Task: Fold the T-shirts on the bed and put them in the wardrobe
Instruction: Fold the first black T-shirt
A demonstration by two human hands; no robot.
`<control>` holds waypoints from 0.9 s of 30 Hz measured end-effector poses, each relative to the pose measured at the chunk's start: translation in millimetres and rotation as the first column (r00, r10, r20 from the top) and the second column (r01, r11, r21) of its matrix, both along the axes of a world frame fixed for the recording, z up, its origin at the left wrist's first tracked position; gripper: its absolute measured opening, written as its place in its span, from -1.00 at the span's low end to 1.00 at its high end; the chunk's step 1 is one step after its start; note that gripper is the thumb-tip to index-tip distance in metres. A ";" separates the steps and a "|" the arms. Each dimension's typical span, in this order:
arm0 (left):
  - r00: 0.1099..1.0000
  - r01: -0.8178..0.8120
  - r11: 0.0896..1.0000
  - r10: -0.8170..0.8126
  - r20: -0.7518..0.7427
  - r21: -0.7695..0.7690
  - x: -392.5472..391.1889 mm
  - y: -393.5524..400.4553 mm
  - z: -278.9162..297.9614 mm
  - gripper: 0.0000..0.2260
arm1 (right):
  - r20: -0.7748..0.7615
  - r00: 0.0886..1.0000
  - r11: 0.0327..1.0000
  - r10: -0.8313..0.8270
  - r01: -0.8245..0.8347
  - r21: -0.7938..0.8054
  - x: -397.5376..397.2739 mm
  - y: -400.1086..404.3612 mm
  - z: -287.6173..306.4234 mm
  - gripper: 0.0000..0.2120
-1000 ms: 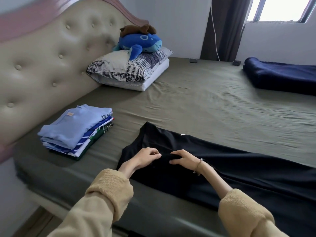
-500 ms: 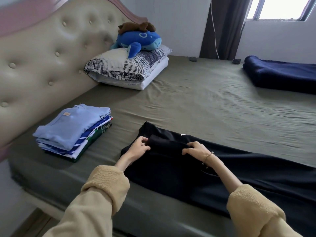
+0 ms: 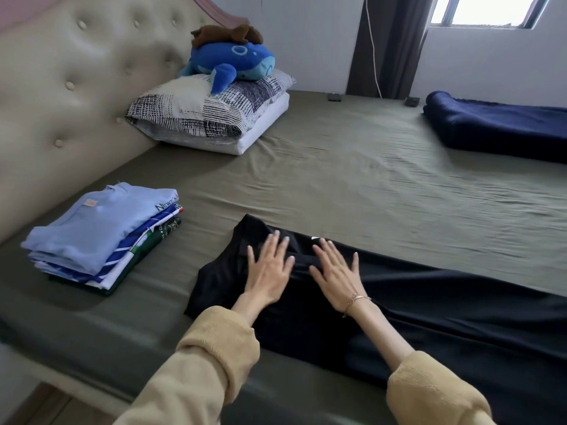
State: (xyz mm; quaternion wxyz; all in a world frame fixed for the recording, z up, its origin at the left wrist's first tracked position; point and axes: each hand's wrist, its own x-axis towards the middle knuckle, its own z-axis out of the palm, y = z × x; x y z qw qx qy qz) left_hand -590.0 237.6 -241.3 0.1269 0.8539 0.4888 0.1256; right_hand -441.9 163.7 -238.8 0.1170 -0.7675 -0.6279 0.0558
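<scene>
- Long black soft T-shirt (image 3: 429,305) is pinned flat by left hand (image 3: 267,269) and right hand (image 3: 337,273), fingers spread, nothing gripped.
- Its long axis is stretched toward 4 o'clock, nearer the right hand.

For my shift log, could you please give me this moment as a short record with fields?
setting: bed with green sheet, padded headboard
in progress: black T-shirt, spread along the near edge
left hand: flat, fingers spread, pressing on the shirt
right hand: flat, fingers spread, pressing beside the left
folded stack: on the left near the headboard, light blue shirt on top
pillows: blue plush toy on top
far right: navy blanket
wardrobe: not in view
</scene>
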 end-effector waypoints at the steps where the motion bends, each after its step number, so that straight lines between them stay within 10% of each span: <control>1: 0.995 0.092 0.994 -0.094 -0.038 -0.050 7.6 -6.2 -0.9 -0.53 | 0.066 0.997 0.996 0.047 -0.041 -0.083 -4.8 -1.3 -3.1 -0.47; 17: 0.970 0.066 0.978 -0.110 -0.216 -0.200 6.6 -19.2 -13.7 -0.53 | -0.041 0.992 0.972 -0.116 0.105 -0.211 36.6 -34.2 -18.0 -0.43; 23: 0.956 0.063 0.967 -0.130 -0.265 -0.248 4.9 -20.9 -6.8 -0.52 | -0.308 0.950 0.998 0.040 -0.022 0.061 52.5 -59.3 -5.4 -0.50; 27: 0.963 0.112 0.973 -0.156 -0.221 -0.201 15.8 -30.9 -3.8 -0.49 | -0.184 0.983 0.993 0.019 0.004 0.121 74.3 -80.7 7.0 -0.68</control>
